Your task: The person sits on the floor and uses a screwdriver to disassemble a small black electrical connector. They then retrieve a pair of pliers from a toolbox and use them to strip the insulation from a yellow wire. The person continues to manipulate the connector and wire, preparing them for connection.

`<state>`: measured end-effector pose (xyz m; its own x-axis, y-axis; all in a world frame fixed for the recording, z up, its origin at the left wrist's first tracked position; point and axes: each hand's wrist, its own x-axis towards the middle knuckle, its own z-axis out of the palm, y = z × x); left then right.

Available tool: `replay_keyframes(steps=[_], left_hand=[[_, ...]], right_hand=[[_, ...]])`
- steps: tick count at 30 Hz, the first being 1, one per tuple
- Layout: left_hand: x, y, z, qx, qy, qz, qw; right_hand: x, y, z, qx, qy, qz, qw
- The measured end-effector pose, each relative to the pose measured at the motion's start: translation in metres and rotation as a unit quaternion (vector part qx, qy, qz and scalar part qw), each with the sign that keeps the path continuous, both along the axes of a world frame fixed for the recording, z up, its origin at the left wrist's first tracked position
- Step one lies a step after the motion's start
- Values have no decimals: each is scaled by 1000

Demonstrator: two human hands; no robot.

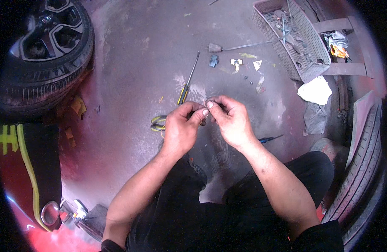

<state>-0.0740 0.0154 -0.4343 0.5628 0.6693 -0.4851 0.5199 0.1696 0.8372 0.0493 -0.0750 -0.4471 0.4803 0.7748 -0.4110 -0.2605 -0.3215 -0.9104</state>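
Note:
My left hand [183,126] and my right hand [230,119] meet in front of me above the floor, thumbs and fingertips pinched close together. Whatever sits between the fingertips is too small and too covered to name. Just beyond the left hand lies a screwdriver [184,93] with a yellow and black handle, its shaft pointing away. Pliers with yellow and black grips [158,123] lie to the left of that hand, partly hidden by it. A dark blue slim tool [270,138] shows on the floor beside my right wrist.
A wheel with a tyre [46,80] lies at the far left, above a red and black car panel [38,168]. A plastic basket [305,71] of metal parts stands at the back right, near a white cloth [315,90]. Another tyre [361,155] stands right. Connectors [236,62] and scraps dot the floor.

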Motion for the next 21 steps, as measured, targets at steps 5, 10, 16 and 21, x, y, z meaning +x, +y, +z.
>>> replay_keyframes(steps=[5,10,16,21], left_hand=[[-1,2,-7,-28,-10,8,1000],[0,-1,-8,-116,-77,68,988],[5,0,1,-150,-77,95,981],[3,-2,-8,-232,-119,171,950]], right_hand=[[5,1,7,-9,16,-2,1000],[4,0,3,5,58,-28,998],[5,-1,-1,4,116,-25,993],[3,-2,-6,24,230,-74,970]])
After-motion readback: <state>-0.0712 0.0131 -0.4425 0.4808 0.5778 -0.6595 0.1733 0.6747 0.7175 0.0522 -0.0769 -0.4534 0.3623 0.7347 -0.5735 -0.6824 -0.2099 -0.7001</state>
